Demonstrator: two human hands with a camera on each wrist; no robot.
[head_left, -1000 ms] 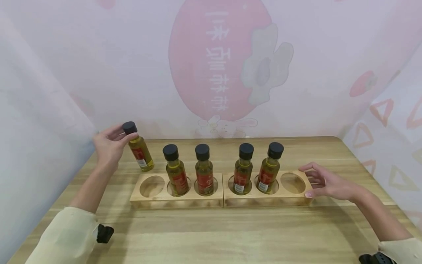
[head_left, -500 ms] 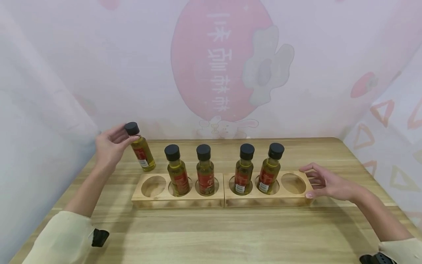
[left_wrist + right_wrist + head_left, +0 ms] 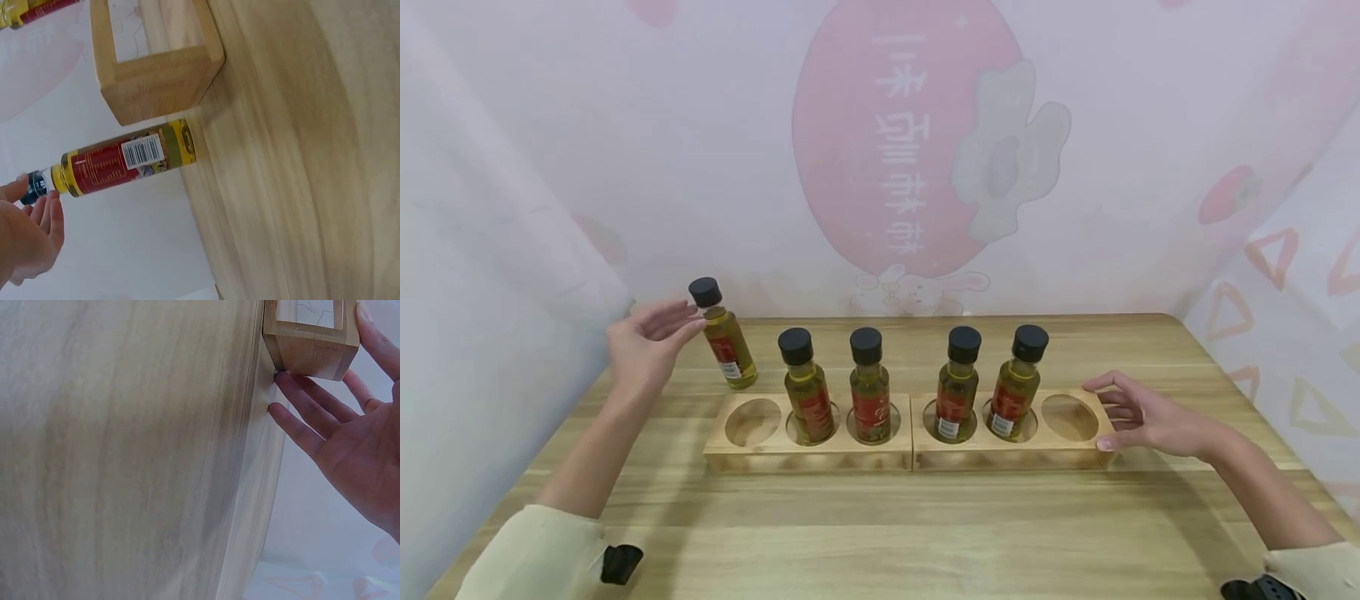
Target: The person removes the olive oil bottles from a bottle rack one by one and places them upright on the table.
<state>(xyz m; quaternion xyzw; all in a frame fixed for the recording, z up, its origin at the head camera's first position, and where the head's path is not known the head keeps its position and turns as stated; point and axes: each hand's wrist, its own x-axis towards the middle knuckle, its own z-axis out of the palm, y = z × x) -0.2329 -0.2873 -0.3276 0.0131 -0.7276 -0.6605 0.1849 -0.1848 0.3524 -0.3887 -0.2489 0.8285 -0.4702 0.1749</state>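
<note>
A small bottle of yellow oil [image 3: 727, 346] with a black cap and red label stands behind the left end of a wooden bottle rack [image 3: 808, 462]. My left hand [image 3: 651, 342] is beside its neck, fingers loosened and thumb tip close to the glass; whether they still touch is unclear. In the left wrist view the bottle's barcode [image 3: 142, 151] shows. My right hand [image 3: 1138, 417] holds the outer end of a second wooden rack [image 3: 1015, 460], thumb at the front corner and index finger at the back corner. In the right wrist view its lower fingers [image 3: 306, 403] extend below the rack end.
Two oil bottles, one of them nearest the left end [image 3: 808, 404], stand in the left rack. Two more, including one beside the joint [image 3: 955, 404], stand in the right rack. Each rack's outer hole is vacant. A printed curtain [image 3: 737, 167] rises behind the wooden table [image 3: 880, 542].
The left hand's fingers have loosened from the bottle's neck and drawn slightly left. The bottle stays standing. The right hand stays at the rack end; the head view shifts a little.
</note>
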